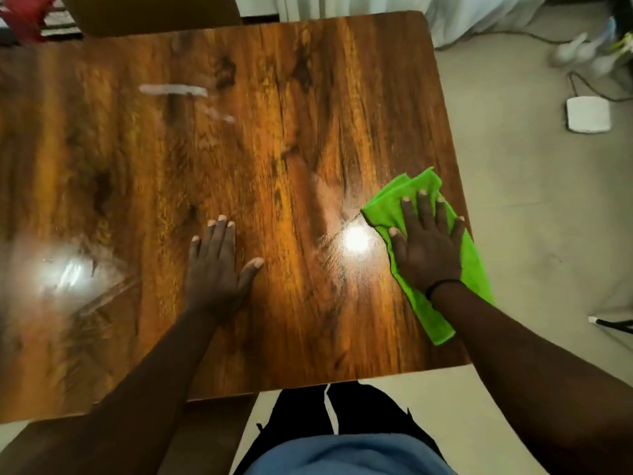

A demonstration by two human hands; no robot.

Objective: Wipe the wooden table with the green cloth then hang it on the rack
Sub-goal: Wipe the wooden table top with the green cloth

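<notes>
The glossy wooden table (pixel 171 166) fills most of the head view. A bright green cloth (pixel 387 204) lies at the table's right edge, part of it hanging over the side. My right hand (pixel 426 241) presses flat on the cloth with fingers spread. My left hand (pixel 219 265) rests flat and bare on the wood near the table's middle front, fingers apart, holding nothing. No rack is in view.
Light glare and faint streaks show on the tabletop. On the pale floor to the right lie a white box (pixel 587 114) with a cable and other white objects (pixel 579 51). A dark chair back (pixel 150 12) stands behind the table's far edge.
</notes>
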